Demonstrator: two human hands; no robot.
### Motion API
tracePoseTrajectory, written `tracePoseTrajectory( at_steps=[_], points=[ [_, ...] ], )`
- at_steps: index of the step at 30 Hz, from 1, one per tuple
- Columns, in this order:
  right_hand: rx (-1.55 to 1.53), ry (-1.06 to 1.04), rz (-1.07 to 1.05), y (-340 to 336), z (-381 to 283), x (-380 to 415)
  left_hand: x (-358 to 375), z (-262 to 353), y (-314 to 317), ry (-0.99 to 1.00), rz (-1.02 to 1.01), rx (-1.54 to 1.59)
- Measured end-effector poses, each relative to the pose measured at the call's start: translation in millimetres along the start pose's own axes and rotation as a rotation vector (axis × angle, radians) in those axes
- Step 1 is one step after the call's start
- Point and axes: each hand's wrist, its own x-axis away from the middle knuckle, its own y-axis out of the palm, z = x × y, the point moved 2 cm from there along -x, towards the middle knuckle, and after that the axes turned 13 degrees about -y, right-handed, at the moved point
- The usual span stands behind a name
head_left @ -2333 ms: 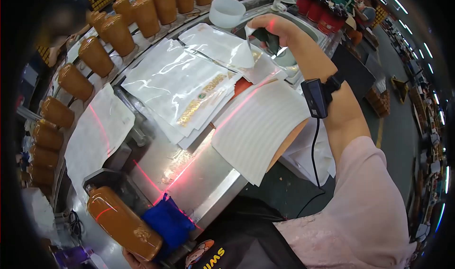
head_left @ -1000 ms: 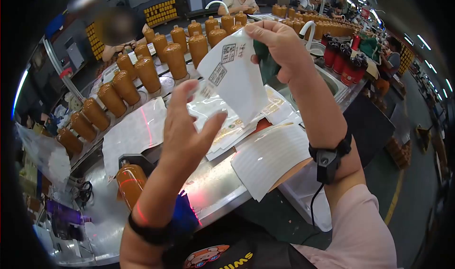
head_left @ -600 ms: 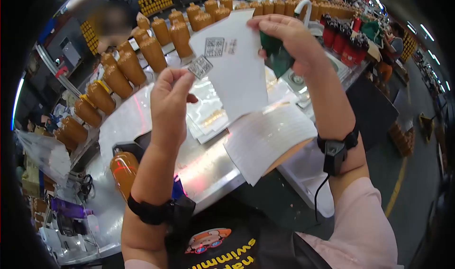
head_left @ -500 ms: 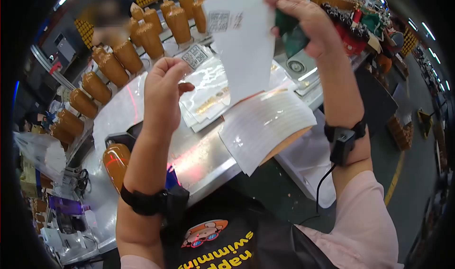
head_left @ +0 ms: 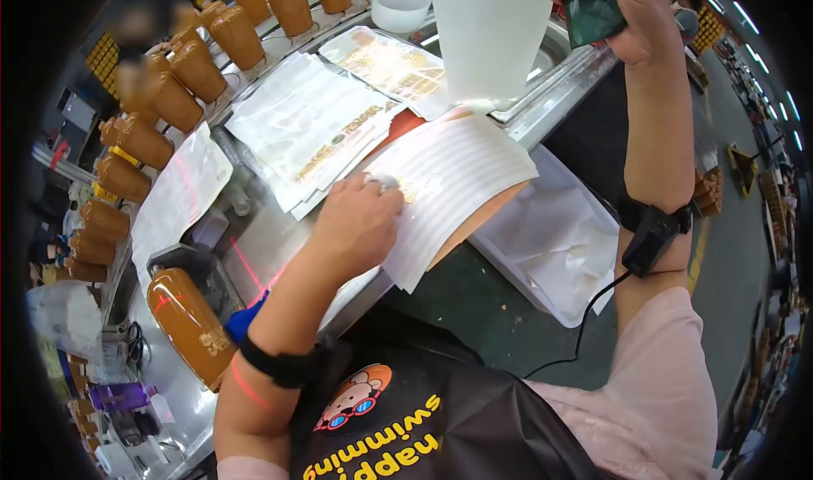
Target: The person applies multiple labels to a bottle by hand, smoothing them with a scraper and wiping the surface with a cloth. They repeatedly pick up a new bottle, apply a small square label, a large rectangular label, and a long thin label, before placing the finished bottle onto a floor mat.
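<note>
Head view: white ribbed sheet stack (head_left: 461, 175)

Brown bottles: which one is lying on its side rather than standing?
The brown bottle at lower left, beside the left forearm, crossed by a red laser line; the others stand upright in a curved row.

Far and left, a curved row of brown bottles (head_left: 174, 91) walls off the bench edge. Glossy pouches (head_left: 313, 129) cover the centre of the steel bench (head_left: 279, 251); a ribbed white stack (head_left: 457, 184) overhangs its near edge. A lying bottle (head_left: 188, 328) blocks the near-left corner. Open passage: the bare steel strip between the lying bottle and the ribbed stack.
</note>
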Motion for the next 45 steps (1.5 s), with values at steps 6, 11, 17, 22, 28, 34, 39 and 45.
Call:
tracePoseTrajectory(
  at_steps=[6,11,17,22,28,34,39,45],
  points=[
    [0.101,0.038,-0.151,-6,-5,12,-5,-5,-51,-0.13,-0.004,0.342],
    [0.025,0.142,-0.199,21,-16,32,-39,28,-113,-0.176,0.642,0.908],
    [-0.072,0.153,-0.242,31,-21,46,-54,19,-113,-0.083,0.567,1.31],
    [-0.078,0.177,-0.062,-24,-12,45,-41,3,-100,-0.17,0.488,1.311],
    [0.122,0.069,0.494,-186,-3,77,-13,-11,-85,-0.426,0.291,1.426],
    [0.488,0.105,0.665,-253,55,138,1,-6,-59,-0.496,0.121,1.55],
    [1.176,0.276,0.163,-254,165,196,12,-14,-45,-0.505,0.051,1.549],
    [0.785,-0.128,-0.105,-56,107,168,16,-16,-25,-0.584,0.091,1.605]
  ],
)
